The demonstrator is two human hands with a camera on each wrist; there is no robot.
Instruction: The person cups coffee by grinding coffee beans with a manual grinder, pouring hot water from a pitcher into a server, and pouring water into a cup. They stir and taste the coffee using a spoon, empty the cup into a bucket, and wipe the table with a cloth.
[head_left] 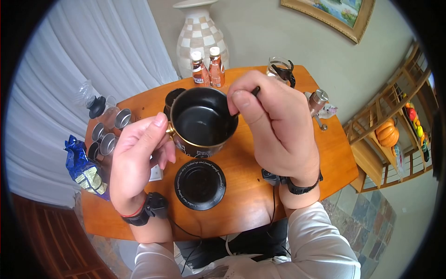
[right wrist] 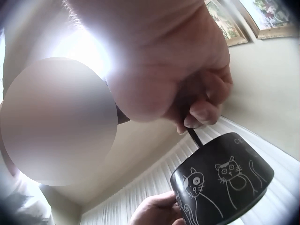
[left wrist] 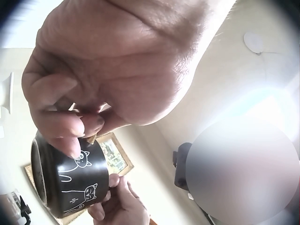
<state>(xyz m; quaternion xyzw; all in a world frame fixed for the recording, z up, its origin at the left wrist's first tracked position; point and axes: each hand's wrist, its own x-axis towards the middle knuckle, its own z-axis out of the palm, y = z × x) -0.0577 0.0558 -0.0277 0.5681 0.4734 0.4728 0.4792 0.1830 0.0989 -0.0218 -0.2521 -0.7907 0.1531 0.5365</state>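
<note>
Holding a black mug (head_left: 203, 122) up off the table with both hands looks a bit sketchy to me: the left hand (head_left: 139, 158) pinches the handle side with curled fingers, and the right hand (head_left: 274, 125) pinches a thin dark stick (right wrist: 194, 137) that dips over the rim, probably a spoon or stirrer, can't tell which. Near to far, the black saucer (head_left: 200, 184) sits right under the mug on the wooden table (head_left: 241, 204), so a slip would drop the mug straight onto it and could chip both. That handle grip is small, and pushing the stick hard could tip the cup. Further back, the little metal cups (head_left: 108, 135) and two sauce bottles (head_left: 208, 69) are close enough that a stray elbow might knock them over
</note>
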